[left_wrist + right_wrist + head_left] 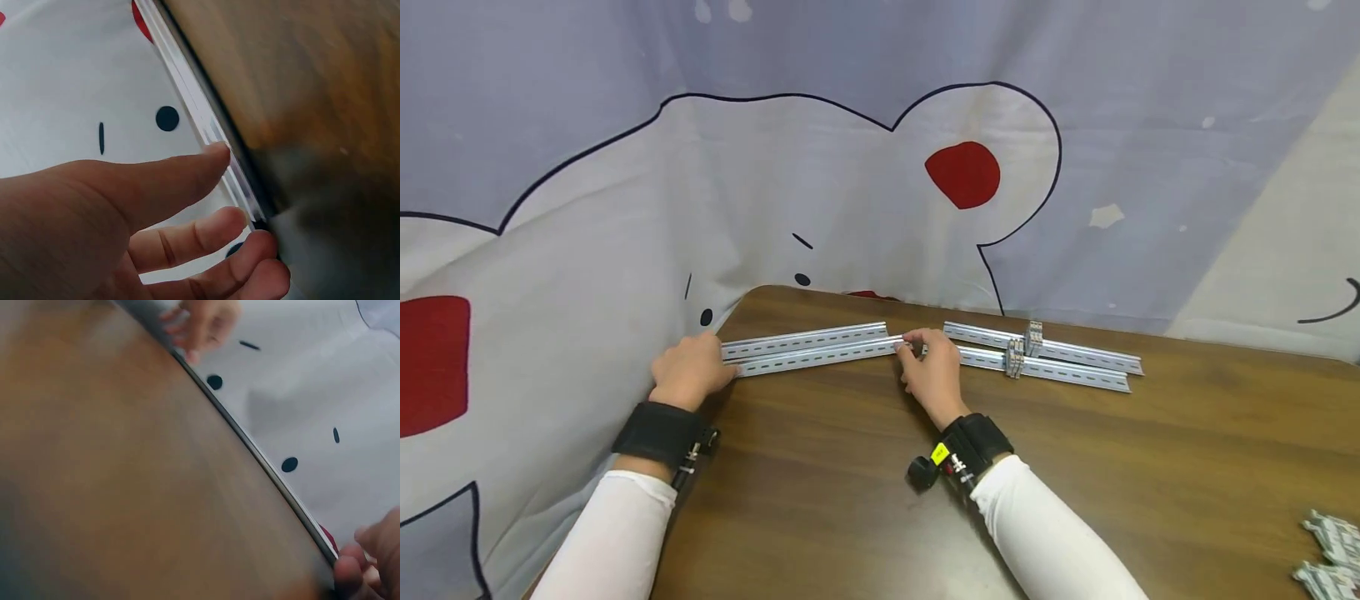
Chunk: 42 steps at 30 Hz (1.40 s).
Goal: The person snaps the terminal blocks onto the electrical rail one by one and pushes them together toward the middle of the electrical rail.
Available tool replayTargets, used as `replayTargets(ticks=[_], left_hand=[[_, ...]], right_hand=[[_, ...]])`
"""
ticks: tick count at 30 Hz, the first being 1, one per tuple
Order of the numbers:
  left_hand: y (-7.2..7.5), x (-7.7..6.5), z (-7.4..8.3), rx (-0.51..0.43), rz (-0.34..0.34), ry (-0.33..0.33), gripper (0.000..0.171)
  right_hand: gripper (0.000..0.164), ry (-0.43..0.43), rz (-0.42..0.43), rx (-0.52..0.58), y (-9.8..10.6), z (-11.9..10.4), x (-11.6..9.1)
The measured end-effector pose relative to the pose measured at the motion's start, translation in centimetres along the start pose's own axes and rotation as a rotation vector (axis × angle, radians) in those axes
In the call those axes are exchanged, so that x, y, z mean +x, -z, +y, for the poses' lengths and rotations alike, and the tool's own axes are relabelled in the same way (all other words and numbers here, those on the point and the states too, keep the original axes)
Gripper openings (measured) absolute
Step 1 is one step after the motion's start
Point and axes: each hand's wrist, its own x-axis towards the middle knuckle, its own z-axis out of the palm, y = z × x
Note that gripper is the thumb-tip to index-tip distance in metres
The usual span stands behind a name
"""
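Two slotted metal DIN rails lie side by side at the left of the table's far part: a front rail (pixel 820 357) and a rear rail (pixel 805 340). At the front rail's left end my left hand (pixel 691 371) holds it between thumb and fingers; in the left wrist view the thumb (pixel 206 165) lies against the rail. My right hand (pixel 934 375) pinches the same rail's right end with thumb and index finger. Seen edge-on, the rail (pixel 269 469) runs between both hands in the right wrist view.
To the right lie two more rails, one in front (pixel 1078 374) and one behind (pixel 1090 354). Each carries a cluster of grey terminal blocks, the front cluster (pixel 1015 358) and the rear cluster (pixel 1034 337). More grey blocks (pixel 1337 537) lie at the lower right. A printed curtain (pixel 850 192) hangs behind the table.
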Motion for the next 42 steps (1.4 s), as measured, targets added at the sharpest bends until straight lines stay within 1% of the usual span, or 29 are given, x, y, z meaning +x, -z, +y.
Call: replayTargets(ticks=[1, 3, 6, 8, 11, 15, 19, 23, 27, 31, 33, 36, 39, 42], left_hand=[[-0.2, 0.0, -0.1, 0.004, -0.016, 0.002, 0.052], [-0.5, 0.1, -0.2, 0.005, -0.056, 0.003, 0.060], [-0.6, 0.3, -0.3, -0.005, -0.092, -0.005, 0.067], [-0.5, 0.3, -0.3, -0.028, -0.113, -0.024, 0.063], [-0.1, 0.4, -0.3, -0.078, -0.135, -0.060, 0.049], [0.5, 0.4, -0.2, -0.125, -0.179, -0.079, 0.040], [0.9, 0.3, 0.1, -0.126, -0.220, -0.080, 0.034], [1.1, 0.4, -0.1, -0.135, -0.261, -0.087, 0.028], [1.3, 0.5, -0.8, -0.160, -0.304, -0.081, 0.028], [1.4, 0.6, -1.3, -0.174, -0.324, -0.106, 0.031], [1.5, 0.4, -1.4, -0.160, -0.325, -0.133, 0.033], [1.8, -0.1, -1.2, -0.111, -0.319, -0.167, 0.032], [2.2, -0.8, -0.7, -0.036, -0.319, -0.230, 0.031], [2.2, -1.4, 0.3, 0.018, -0.348, -0.312, 0.030]], right_hand=[[0.021, -0.035, -0.007, 0.013, -0.1, 0.0, 0.2], [0.028, -0.081, -0.006, -0.005, -0.2, 0.2, 0.5], [0.034, -0.122, -0.009, -0.045, -0.2, 0.2, 0.7], [0.035, -0.131, -0.007, -0.057, -0.1, 0.2, 0.7], [0.035, -0.139, -0.006, -0.046, 0.2, 0.3, 0.7], [0.033, -0.133, -0.007, -0.041, 0.6, 0.4, 0.5], [0.030, -0.114, -0.007, -0.079, 1.0, 0.5, 0.1], [0.025, -0.074, 0.021, -0.111, 1.2, 0.8, -0.1], [0.017, -0.034, 0.036, -0.106, 1.4, 1.0, -0.5], [0.015, -0.014, 0.020, -0.091, 1.7, 1.0, -1.1], [0.014, -0.009, 0.009, -0.074, 1.8, 0.8, -1.6], [0.014, 0.008, -0.023, -0.021, 1.9, 0.3, -2.3], [0.013, 0.020, -0.062, 0.043, 2.4, -0.3, -3.3], [0.012, 0.025, -0.094, 0.088, 3.9, -0.3, -4.4]])
